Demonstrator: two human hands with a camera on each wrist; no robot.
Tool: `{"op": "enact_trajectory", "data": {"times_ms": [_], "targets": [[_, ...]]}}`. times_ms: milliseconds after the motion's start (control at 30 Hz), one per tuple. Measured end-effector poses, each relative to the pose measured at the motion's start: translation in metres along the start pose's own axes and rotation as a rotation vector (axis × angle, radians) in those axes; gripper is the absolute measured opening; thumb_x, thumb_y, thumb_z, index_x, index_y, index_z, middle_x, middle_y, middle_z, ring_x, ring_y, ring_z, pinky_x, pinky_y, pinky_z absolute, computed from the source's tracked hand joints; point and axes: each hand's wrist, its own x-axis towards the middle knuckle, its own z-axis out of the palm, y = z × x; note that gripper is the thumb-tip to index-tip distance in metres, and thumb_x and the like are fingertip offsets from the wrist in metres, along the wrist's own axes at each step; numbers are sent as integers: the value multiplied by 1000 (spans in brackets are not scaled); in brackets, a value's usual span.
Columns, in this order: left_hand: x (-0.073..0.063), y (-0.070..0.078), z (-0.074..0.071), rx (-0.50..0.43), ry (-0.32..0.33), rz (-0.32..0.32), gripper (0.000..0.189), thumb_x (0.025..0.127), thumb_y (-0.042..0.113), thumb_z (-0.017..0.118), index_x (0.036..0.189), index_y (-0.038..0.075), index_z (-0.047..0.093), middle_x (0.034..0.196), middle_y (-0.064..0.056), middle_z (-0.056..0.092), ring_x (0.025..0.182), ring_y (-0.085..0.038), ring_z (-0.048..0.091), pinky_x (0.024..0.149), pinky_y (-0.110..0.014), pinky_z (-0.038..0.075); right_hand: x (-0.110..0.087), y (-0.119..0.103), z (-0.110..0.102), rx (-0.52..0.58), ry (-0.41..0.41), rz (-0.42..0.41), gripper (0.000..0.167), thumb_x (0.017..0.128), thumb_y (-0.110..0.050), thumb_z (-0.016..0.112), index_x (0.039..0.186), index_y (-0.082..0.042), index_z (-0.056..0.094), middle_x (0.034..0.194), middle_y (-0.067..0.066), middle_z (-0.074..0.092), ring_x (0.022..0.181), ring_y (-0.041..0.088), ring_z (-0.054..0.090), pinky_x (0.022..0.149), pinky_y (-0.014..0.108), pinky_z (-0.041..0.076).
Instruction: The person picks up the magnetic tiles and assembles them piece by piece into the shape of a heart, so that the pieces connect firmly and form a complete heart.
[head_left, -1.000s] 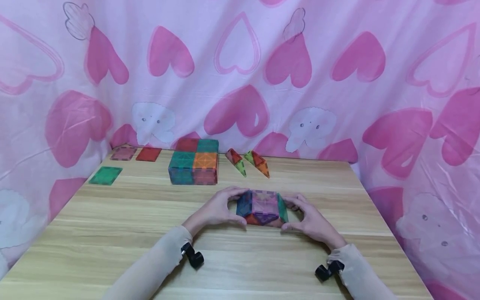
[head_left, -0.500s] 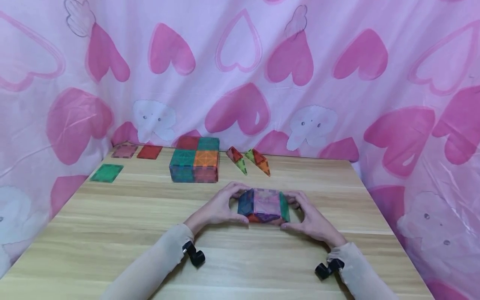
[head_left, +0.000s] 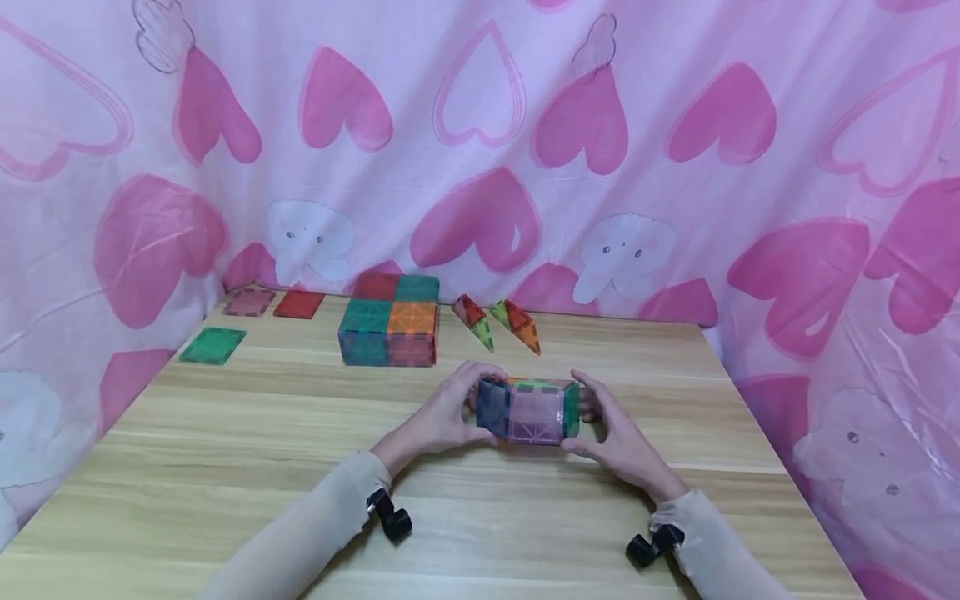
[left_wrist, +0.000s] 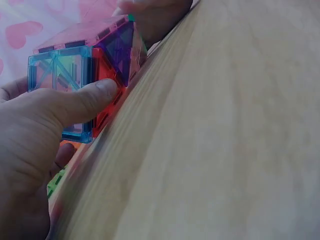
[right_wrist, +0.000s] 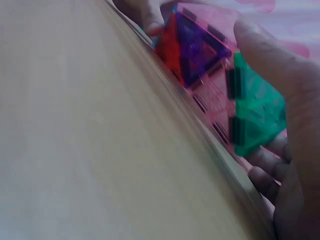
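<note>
Between both hands is a small box built of translucent magnetic tiles (head_left: 536, 414), with a pink square face turned up and toward me in the head view. My left hand (head_left: 442, 412) grips its blue end (left_wrist: 45, 70); the thumb lies across the front near a red triangle tile (left_wrist: 102, 62), while the fingers pass behind. At the other end, my right hand (head_left: 618, 437) holds the green side tile (right_wrist: 260, 107) between thumb and fingers. A purple triangle tile (right_wrist: 197, 50) shows on the front in both wrist views. The box is close over the wooden table (head_left: 525, 533).
A larger magnetic-tile block (head_left: 388, 321) stands behind to the left. Loose pink (head_left: 249, 302), red (head_left: 298, 304) and green (head_left: 213, 345) square tiles lie farther left. Two pointed triangle-tile pieces (head_left: 473, 322) lie near the back edge, before a pink heart-print curtain (head_left: 480, 100).
The box has tipped toward me in both hands: its pink face shows more squarely, the front triangles have dropped from the head view, and green and orange show along its far edge.
</note>
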Motion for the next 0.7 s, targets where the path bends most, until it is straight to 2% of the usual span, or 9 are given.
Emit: {"op": "enact_trajectory", "data": {"times_ms": [167,333,400,500,600,700], "targets": [[0,2,2,15,18,35,101,69,16,109,153,21,54,149,-2,56,122,-19,59,90,-38,61,1,-3,7,-14,49,69,107,91,-28,96,175,-20,29,144,8,64,122,23,61,107,26,48],[0,4,2,14,41,34,101,73,29,108,157,19,52,154,-3,56,127,-17,59,105,-44,58,1,-7,9,-54,51,86,109,85,-37,100,171,-24,33,151,3,61,129,23,61,111,41,50],[0,4,2,24,59,14,100,76,32,107,158,17,52,154,-6,58,132,-17,58,109,-46,56,0,-8,9,-64,42,83,108,84,-41,101,168,-28,35,153,0,58,133,22,60,114,44,50],[0,5,2,42,76,-31,101,76,36,107,158,16,53,152,-9,61,130,-16,60,108,-44,57,0,-6,9,-68,39,70,106,84,-44,100,166,-32,35,155,-3,57,136,21,58,115,41,50],[0,7,3,69,76,-84,101,73,42,108,155,17,55,150,-3,60,129,-14,60,108,-40,58,0,-5,9,-73,36,61,104,84,-44,100,164,-35,33,155,-3,55,138,20,57,116,38,49],[0,11,7,104,66,-132,101,71,48,107,152,18,56,148,2,58,130,-15,60,111,-41,56,-2,-4,9,-74,34,61,106,85,-43,100,164,-35,30,156,-1,54,139,21,57,118,45,47]]}}
